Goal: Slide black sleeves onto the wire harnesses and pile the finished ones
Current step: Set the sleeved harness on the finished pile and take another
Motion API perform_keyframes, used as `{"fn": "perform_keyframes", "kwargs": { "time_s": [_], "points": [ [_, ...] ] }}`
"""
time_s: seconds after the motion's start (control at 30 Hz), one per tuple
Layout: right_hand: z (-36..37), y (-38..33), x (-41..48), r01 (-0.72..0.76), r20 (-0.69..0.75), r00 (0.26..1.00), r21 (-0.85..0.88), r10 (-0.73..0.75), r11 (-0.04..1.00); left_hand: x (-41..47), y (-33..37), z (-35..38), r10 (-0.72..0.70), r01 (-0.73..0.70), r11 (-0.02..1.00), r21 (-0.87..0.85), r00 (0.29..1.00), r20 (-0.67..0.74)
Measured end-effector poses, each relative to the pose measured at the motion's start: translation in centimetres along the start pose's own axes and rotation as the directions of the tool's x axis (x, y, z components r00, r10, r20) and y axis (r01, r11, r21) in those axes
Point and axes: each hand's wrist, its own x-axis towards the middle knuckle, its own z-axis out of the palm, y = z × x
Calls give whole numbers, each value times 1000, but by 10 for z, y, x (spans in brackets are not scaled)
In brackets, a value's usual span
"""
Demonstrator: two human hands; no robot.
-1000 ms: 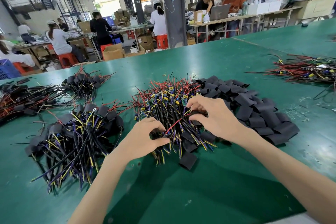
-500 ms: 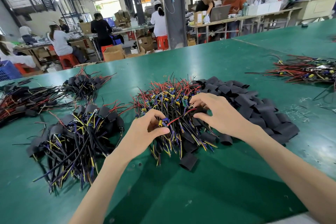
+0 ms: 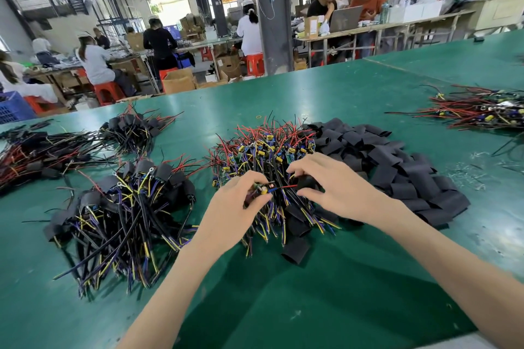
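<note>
My left hand pinches the small component end of a wire harness just above the heap of bare harnesses. A red wire runs from it to a black sleeve, which my right hand grips between thumb and fingers. The sleeve sits over the far tip of that wire. A heap of loose black sleeves lies under and to the right of my right hand. A pile of sleeved harnesses lies to the left of my left hand.
More sleeved harnesses and a dark bundle lie at the far left of the green table. Another bundle of red wires sits at the far right. One stray sleeve lies near me. People work at benches behind.
My left hand has lifted one harness out of the heap. My right hand picked up a sleeve and brought it to the harness's red wire.
</note>
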Motion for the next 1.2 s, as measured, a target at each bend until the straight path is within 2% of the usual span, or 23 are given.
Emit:
{"fn": "perform_keyframes", "kwargs": {
  "time_s": [0.2, 0.47, 0.93, 1.1, 1.2],
  "points": [
    [10, -13, -1, 63, -51, 997, 57, -60, 996, -2, 11, 5, 49, -48, 992, -116, 999, 4],
    [19, -15, 0, 97, -146, 985, -4, -96, 995, -1, 15, 1, 25, -24, 979, -203, 1000, 3],
    [12, -16, -1, 77, -32, 997, 91, -75, 993, 1, 9, 1, 8, 11, 984, -179, 995, 104],
    [18, -18, -1, 133, -28, 991, 55, -132, 990, 3, 8, 2, -67, 86, 981, -176, 991, 112],
    [20, -17, -2, 146, -32, 989, 39, -144, 989, 2, 9, 1, -64, 90, 974, -206, 989, 133]
  ]
}}
